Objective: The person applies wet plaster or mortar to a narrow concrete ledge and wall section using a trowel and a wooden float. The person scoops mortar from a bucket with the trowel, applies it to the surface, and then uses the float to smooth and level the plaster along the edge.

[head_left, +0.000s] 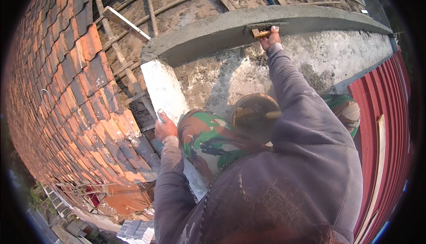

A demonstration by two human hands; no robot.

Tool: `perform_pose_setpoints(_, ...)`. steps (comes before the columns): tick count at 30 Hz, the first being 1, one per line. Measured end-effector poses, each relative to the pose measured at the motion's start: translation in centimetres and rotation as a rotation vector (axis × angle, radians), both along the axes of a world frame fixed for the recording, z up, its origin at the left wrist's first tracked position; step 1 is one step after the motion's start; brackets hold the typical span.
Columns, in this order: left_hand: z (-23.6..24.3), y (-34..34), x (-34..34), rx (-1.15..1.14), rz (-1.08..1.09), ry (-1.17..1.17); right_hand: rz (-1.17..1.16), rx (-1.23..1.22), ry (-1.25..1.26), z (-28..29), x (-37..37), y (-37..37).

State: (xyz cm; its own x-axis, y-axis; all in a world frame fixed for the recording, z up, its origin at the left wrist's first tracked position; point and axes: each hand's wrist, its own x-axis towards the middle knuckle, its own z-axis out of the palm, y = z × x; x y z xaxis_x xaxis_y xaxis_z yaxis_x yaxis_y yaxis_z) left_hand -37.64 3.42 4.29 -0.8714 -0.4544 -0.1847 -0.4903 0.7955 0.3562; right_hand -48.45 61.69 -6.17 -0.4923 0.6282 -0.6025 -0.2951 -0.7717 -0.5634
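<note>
My right hand (270, 40) is reached far forward, its fingers closed round the wooden handle of a plastering float (262, 32). The float's flat plate lies against the fresh grey cement ledge (213, 35). To the left, my left hand (165, 128) is closed at the outer edge of a white wall top (164, 89). A small pale piece shows by its thumb; what it is I cannot tell. Between my knees stands a round bucket (235, 119), with a wooden handle showing inside. Its contents are in shadow.
Clay roof tiles (66, 97) slope away on the left. Bamboo poles and battens (177, 2) lie beyond the ledge over rough masonry. Red corrugated roofing (381, 106) runs down the right, with a long wooden strip (378, 164) on it. A patchy wall surface (337, 53) lies below the ledge.
</note>
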Motion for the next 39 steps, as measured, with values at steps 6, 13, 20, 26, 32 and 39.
perform_pose_setpoints(6,0.6,-0.4,0.1,-0.022,0.030,-0.031,-0.150,0.578,-0.388,7.2,2.7,6.9)
perform_pose_setpoints(13,1.9,1.0,-0.1,0.066,0.022,-0.042,0.899,1.623,-0.843,17.2,-1.8,-11.0)
perform_pose_setpoints(20,0.8,0.4,-0.3,0.117,0.027,-0.039,1.024,1.544,-1.049,16.7,-2.8,-3.1)
perform_pose_setpoints(26,-1.4,-1.4,-0.3,0.137,-0.009,-0.008,0.706,1.335,-1.386,13.9,-0.2,19.5)
perform_pose_setpoints(32,-0.5,-0.5,-0.2,0.105,0.021,-0.016,-0.039,0.382,-0.473,6.6,3.0,22.4)
perform_pose_setpoints(39,-0.1,0.2,-0.4,0.093,0.022,-0.023,-0.077,0.109,0.037,0.0,0.2,7.7)
